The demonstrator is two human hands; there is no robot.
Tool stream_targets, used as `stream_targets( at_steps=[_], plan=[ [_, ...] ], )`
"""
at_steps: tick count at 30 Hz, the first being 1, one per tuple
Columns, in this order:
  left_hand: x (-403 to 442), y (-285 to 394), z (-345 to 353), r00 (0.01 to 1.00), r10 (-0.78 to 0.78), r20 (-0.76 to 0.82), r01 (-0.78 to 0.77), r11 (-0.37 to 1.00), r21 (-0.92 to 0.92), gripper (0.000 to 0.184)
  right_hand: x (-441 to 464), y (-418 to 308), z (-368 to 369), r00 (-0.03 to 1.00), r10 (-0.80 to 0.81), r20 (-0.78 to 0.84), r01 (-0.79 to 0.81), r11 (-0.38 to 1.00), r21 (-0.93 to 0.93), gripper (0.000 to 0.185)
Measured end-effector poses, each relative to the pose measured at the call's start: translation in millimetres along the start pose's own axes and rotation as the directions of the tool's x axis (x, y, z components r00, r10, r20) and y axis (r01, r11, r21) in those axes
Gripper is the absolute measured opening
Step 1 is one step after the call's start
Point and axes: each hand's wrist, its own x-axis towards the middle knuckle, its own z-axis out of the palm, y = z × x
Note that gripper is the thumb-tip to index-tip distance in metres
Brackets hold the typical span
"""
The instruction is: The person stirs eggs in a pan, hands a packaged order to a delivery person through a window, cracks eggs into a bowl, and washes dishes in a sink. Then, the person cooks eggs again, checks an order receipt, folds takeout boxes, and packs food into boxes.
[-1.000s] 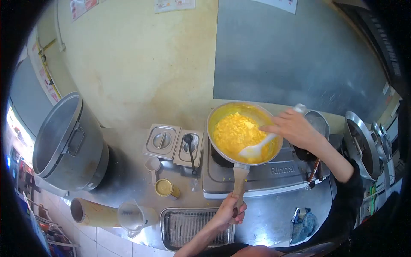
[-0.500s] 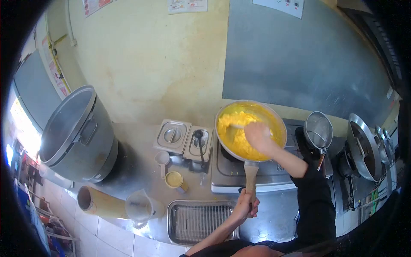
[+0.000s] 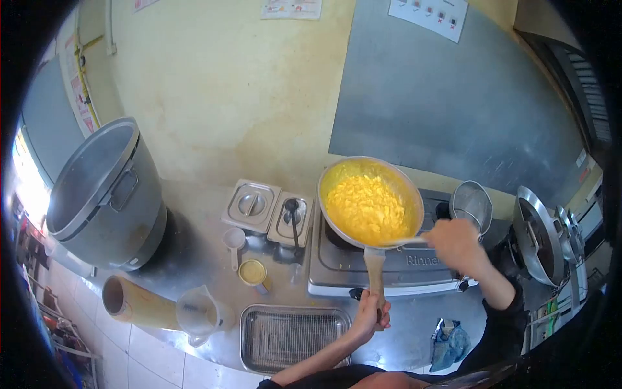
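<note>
My left hand is closed around the handle of a deep frying pan on the stove. Inside the pan lies a yellow, lumpy mass like scrambled egg. My right hand is closed on a pale, slim stirring utensil, slightly blurred by motion. The utensil reaches leftward over the near rim of the pan; I cannot make out the shape of its tip.
The gas stove sits under the pan, with a strainer and a wok to the right. Lidded steel containers, a can, a racked tray, a clear jug and a large pot stand leftward. A plastic packet lies near me.
My right hand has moved from over the pan to the right of its near rim, uncovering the yellow food. The left hand keeps its hold on the handle. The view has shifted slightly.
</note>
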Motion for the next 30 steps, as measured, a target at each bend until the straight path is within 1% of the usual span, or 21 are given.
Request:
stream_targets(
  at_steps=[2, 4, 6, 8, 10, 11, 13, 16, 18, 19, 20, 21, 22, 23, 24, 25, 26, 27, 28, 29, 30],
  plan=[
    [2, -5, 2, 1.000, 0.020, -0.015, -0.019, 0.999, 0.039, 0.020, 14, -25, 30, 0.999, -0.042, -0.002, 0.042, 0.999, -0.012, 0.014],
    [3, -9, 2, 1.000, 0.017, -0.019, -0.016, 0.999, 0.028, 0.023, 42, -42, 53, 0.980, -0.021, -0.198, 0.034, 0.998, 0.060, 0.014],
    [3, -11, 2, 0.998, 0.028, -0.062, -0.025, 0.998, 0.057, 0.027, 84, -35, 64, 0.972, 0.007, -0.233, 0.020, 0.994, 0.111, 0.014],
    [3, -12, 1, 0.999, 0.051, -0.015, -0.051, 0.998, 0.035, 0.024, 125, -22, 75, 0.951, 0.101, -0.292, -0.062, 0.988, 0.140, 0.015],
    [5, -15, 0, 0.997, 0.068, -0.018, -0.068, 0.997, 0.047, 0.022, 161, 7, 93, 0.881, 0.155, -0.446, -0.101, 0.985, 0.144, 0.016],
    [5, -15, 0, 0.997, 0.075, -0.018, -0.074, 0.996, 0.052, 0.021, 164, 24, 90, 0.874, 0.156, -0.460, -0.097, 0.984, 0.150, 0.016],
    [0, -12, 2, 0.997, 0.064, -0.033, -0.061, 0.995, 0.081, 0.020, 173, 47, 78, 0.932, 0.249, -0.264, -0.166, 0.939, 0.302, 0.016],
    [8, -12, -4, 0.997, 0.069, -0.023, -0.067, 0.993, 0.092, 0.018, 134, 16, 77, 0.902, 0.297, -0.313, -0.210, 0.936, 0.284, 0.016],
    [7, -12, -8, 0.996, 0.085, 0.024, -0.087, 0.992, 0.090, 0.021, 111, -4, 89, 0.932, 0.235, -0.276, -0.158, 0.948, 0.275, 0.016],
    [4, -7, -15, 0.997, 0.012, 0.081, -0.023, 0.989, 0.143, 0.029, 95, -14, 90, 0.925, 0.267, -0.270, -0.166, 0.924, 0.344, 0.017],
    [-2, -10, -26, 0.998, 0.026, 0.065, -0.033, 0.992, 0.125, 0.029, 72, -23, 83, 0.917, 0.298, -0.265, -0.173, 0.896, 0.409, 0.017],
    [-10, -15, -40, 0.972, 0.163, 0.169, -0.219, 0.890, 0.401, 0.038, 37, -34, 67, 0.914, 0.254, -0.316, -0.094, 0.891, 0.445, 0.017],
    [-18, -12, -52, 0.917, 0.260, 0.303, -0.397, 0.675, 0.621, 0.048, -2, -44, 46, 0.902, 0.213, -0.375, -0.010, 0.880, 0.474, 0.017],
    [-65, 9, -46, 0.905, 0.321, 0.279, -0.422, 0.591, 0.688, 0.061, -36, -58, 31, 0.833, 0.198, -0.517, 0.142, 0.825, 0.546, 0.018],
    [-119, 36, -41, 0.898, 0.352, 0.264, -0.430, 0.580, 0.691, 0.061, -58, -66, 35, 0.857, 0.144, -0.495, 0.234, 0.747, 0.623, 0.016],
    [-161, 54, -43, 0.859, 0.398, 0.322, -0.507, 0.578, 0.639, 0.060, -83, -82, 27, 0.936, 0.017, -0.352, 0.296, 0.502, 0.812, 0.019],
    [-200, 70, -48, 0.770, 0.442, 0.460, -0.638, 0.558, 0.531, 0.059, -101, -99, 34, 0.923, -0.205, -0.324, 0.380, 0.376, 0.845, 0.023],
    [-239, 81, -52, 0.648, 0.477, 0.593, -0.752, 0.521, 0.403, 0.059, -112, -119, 37, 0.850, -0.433, -0.301, 0.429, 0.234, 0.873, 0.027],
    [-274, 86, -56, 0.527, 0.493, 0.692, -0.825, 0.493, 0.277, 0.058, -117, -149, 20, 0.737, -0.620, -0.271, 0.434, 0.126, 0.892, 0.027],
    [-306, 86, -63, 0.422, 0.506, 0.752, -0.870, 0.460, 0.179, 0.057, -121, -189, 5, 0.576, -0.782, -0.237, 0.409, 0.025, 0.912, 0.028],
    [-337, 89, -70, 0.328, 0.510, 0.795, -0.898, 0.429, 0.096, 0.057, -117, -234, 1, 0.509, -0.826, -0.242, 0.427, -0.002, 0.904, 0.028]
  ],
)
